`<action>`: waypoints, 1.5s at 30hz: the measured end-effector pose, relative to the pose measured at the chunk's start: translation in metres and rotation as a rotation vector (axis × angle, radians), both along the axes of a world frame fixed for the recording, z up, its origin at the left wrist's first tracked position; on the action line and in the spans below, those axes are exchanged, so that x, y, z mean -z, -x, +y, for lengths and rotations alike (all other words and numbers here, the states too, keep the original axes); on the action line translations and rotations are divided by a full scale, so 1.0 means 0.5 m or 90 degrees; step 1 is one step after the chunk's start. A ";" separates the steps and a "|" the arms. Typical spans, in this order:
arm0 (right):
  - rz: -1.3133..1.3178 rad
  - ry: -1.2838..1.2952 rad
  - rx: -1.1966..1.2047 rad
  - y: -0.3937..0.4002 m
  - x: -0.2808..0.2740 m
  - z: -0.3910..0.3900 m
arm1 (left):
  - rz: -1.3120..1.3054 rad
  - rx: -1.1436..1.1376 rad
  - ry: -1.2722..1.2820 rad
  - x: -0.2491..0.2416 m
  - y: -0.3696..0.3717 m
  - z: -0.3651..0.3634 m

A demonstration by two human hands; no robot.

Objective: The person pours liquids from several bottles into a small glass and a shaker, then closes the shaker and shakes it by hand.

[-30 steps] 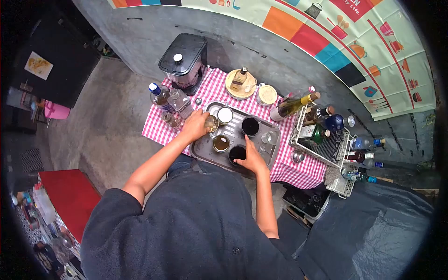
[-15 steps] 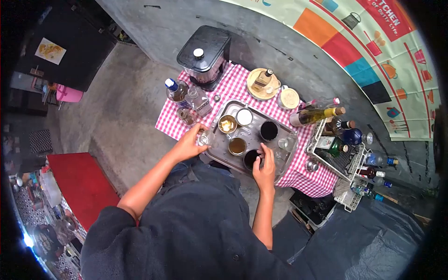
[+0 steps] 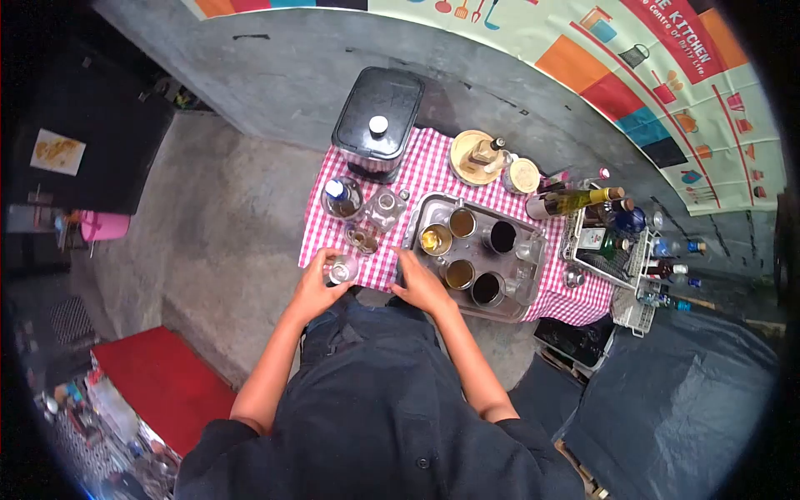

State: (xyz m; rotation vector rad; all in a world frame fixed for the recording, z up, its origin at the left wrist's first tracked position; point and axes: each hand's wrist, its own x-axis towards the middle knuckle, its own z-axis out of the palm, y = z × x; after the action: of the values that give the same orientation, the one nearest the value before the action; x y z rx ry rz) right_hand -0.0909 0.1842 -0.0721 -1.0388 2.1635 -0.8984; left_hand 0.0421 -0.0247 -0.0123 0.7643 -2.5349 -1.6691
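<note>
At the front left corner of the checked cloth, my left hand is closed around a small clear glass bottle. My right hand holds nothing; its fingers are apart over the cloth beside the left edge of the metal tray. On the tray stand a cup with pale yellow bits, two glasses of brown liquid and two glasses of very dark liquid. Empty clear glasses are at its right side. A small glass bottle stands just behind my left hand.
A large blue-capped bottle and a square clear bottle stand behind my hands, near a black-lidded container. A wooden plate bears a small bottle. To the right, a white rack holds several bottles.
My left hand has moved the glass bottle away from the tray to the cloth corner. My right hand has left the dark-liquid glass and moved left. The view has shifted too.
</note>
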 end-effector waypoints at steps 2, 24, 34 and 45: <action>-0.034 -0.043 0.016 -0.002 0.008 -0.030 | 0.003 0.009 -0.003 0.005 -0.009 -0.033; -0.044 0.072 0.371 -0.065 0.177 -0.174 | 0.015 0.192 0.017 0.009 0.016 -0.292; 0.037 0.120 0.404 -0.066 0.188 -0.175 | 0.063 0.210 0.025 0.001 0.022 -0.279; 0.041 0.206 0.394 -0.088 0.014 -0.049 | 0.083 0.187 -0.092 -0.021 0.038 -0.194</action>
State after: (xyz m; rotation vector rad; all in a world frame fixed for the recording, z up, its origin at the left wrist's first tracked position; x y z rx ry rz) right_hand -0.0468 0.1596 -0.0790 -0.5258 2.4937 -1.5509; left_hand 0.0230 -0.1219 -0.0020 0.2832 -2.5554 -1.9309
